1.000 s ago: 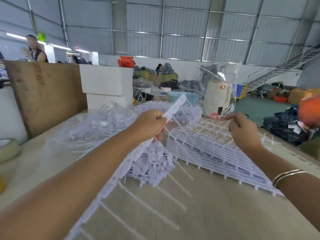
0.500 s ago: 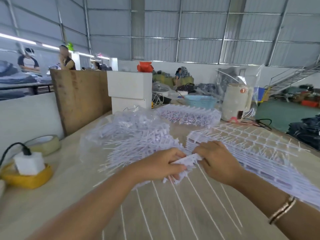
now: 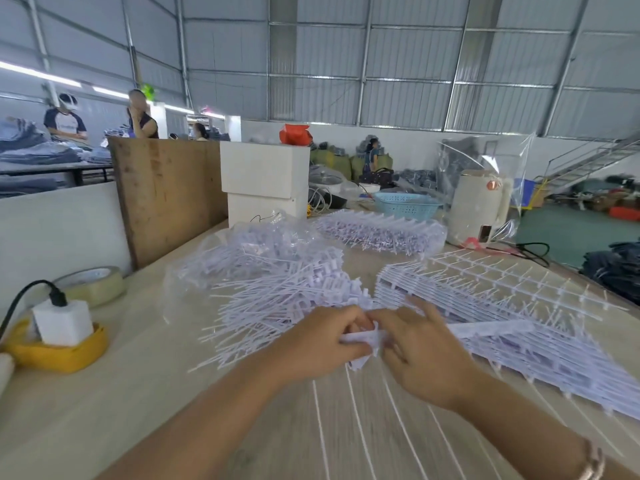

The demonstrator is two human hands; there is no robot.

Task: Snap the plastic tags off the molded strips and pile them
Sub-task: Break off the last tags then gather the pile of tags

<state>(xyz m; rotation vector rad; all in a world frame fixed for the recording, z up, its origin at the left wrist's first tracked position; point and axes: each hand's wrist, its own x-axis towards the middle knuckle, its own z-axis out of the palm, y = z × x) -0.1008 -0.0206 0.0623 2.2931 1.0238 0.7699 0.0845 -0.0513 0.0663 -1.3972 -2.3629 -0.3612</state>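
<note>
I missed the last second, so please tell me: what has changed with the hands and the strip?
Both hands came down from the air to the table; left hand and right hand now meet, gripping the strip together. Loose tag pile and stacked strips stayed put.

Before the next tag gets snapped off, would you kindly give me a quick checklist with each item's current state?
1. Left hand grips the strip: ok.
2. Right hand holds the strip: ok.
3. Pile of loose tags lies beside the hands: ok.
4. Stack of molded strips within reach on the right: ok.
5. Tags left on the held strip: cannot tell, blurred.
</note>
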